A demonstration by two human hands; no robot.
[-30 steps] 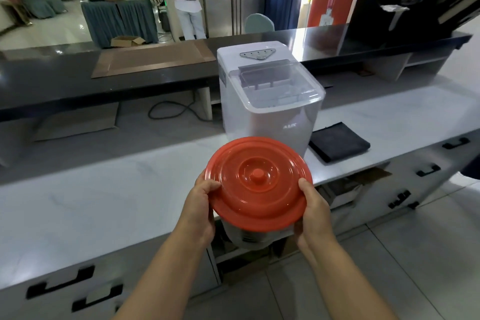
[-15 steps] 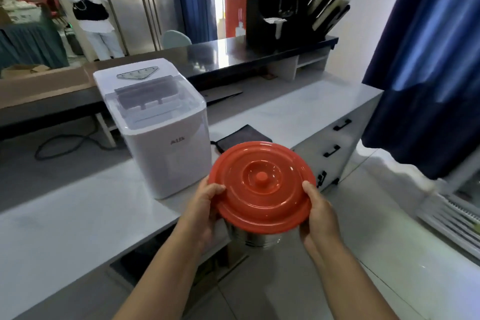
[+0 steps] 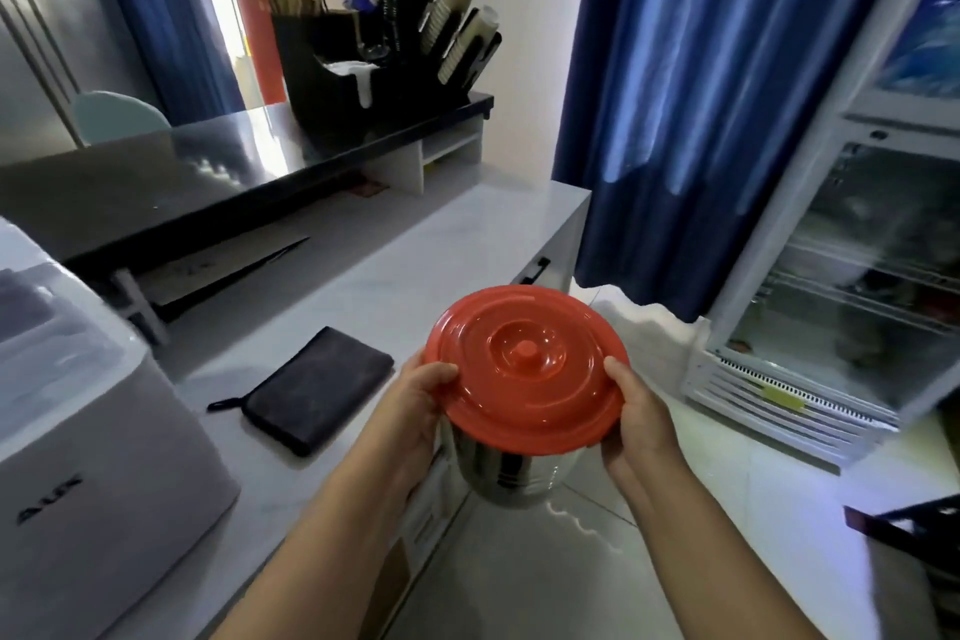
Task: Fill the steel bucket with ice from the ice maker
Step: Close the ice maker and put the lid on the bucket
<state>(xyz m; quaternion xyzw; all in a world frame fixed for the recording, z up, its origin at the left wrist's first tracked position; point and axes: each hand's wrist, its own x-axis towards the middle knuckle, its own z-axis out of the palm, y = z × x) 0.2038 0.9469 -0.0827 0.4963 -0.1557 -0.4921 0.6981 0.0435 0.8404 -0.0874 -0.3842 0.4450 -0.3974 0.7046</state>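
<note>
I hold a steel bucket point(image 3: 511, 476) in front of me, off the counter's edge and above the floor. A round orange lid point(image 3: 524, 369) covers it and hides the inside. My left hand point(image 3: 415, 405) grips the bucket at its left side, thumb on the lid's rim. My right hand point(image 3: 641, 424) grips the right side the same way. The white ice maker point(image 3: 88, 437) stands on the counter at the far left, partly cut off by the frame, its clear top lid down.
A dark folded cloth point(image 3: 317, 387) lies on the white counter point(image 3: 467, 244) between the ice maker and the bucket. A black cup and straw organiser point(image 3: 384, 52) stands on the raised dark shelf. Blue curtain point(image 3: 727, 83) and a glass-door fridge point(image 3: 852, 296) stand to the right.
My view has swung right: the ice maker slid from the centre to the far left, and the curtain and fridge came into view. Both hands keep the same grip on the lidded bucket.
</note>
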